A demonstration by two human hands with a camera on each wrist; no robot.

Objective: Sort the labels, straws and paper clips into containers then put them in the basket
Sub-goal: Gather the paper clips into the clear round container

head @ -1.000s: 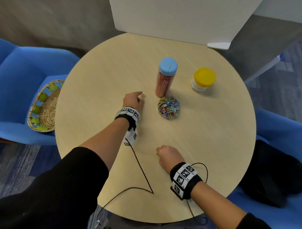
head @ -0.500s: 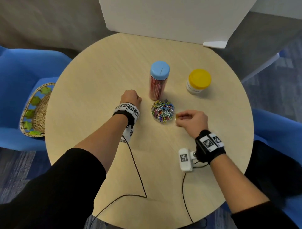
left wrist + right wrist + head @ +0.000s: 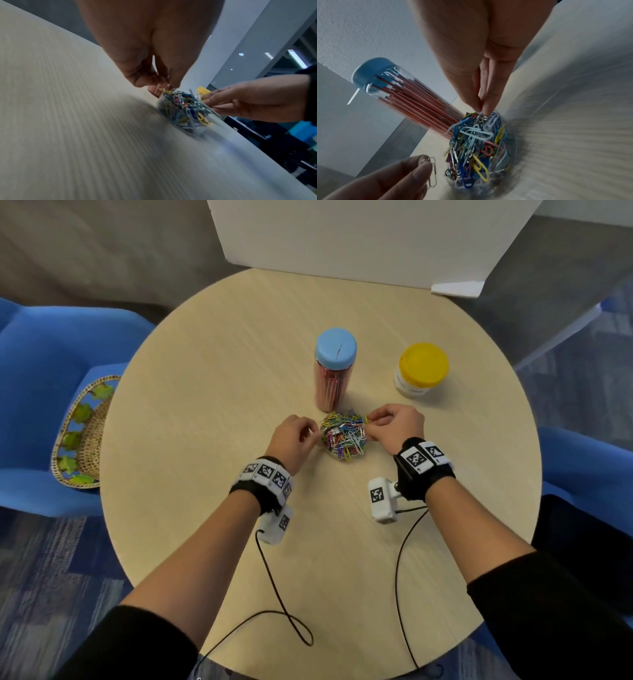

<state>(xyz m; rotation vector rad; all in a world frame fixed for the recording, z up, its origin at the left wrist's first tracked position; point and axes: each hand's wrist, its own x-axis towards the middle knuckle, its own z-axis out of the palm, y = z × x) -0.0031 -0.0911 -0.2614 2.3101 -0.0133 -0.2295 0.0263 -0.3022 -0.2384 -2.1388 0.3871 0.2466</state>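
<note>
A small clear container [image 3: 344,440] heaped with coloured paper clips [image 3: 476,146] stands mid-table. My left hand [image 3: 313,436] is at its left edge and pinches a silver paper clip [image 3: 433,171] between thumb and forefinger. From the right, my right hand [image 3: 370,419] reaches over the rim, its fingertips [image 3: 488,108] pinching a paper clip at the top of the pile. Just behind stands a tall clear jar of red straws [image 3: 330,378] with a blue lid [image 3: 368,73]. A short jar with a yellow lid [image 3: 423,364] stands at the back right.
A woven basket [image 3: 80,436] with green leaf trim lies on a blue chair [image 3: 41,364] left of the round table [image 3: 205,371]. A white board [image 3: 359,237] stands at the table's far edge. Black wrist-camera cables [image 3: 274,594] trail over the near part of the table.
My right hand has come from the table's near side to the right rim of the clip container. My left hand has shifted from beside the straw jar to the container's left edge.
</note>
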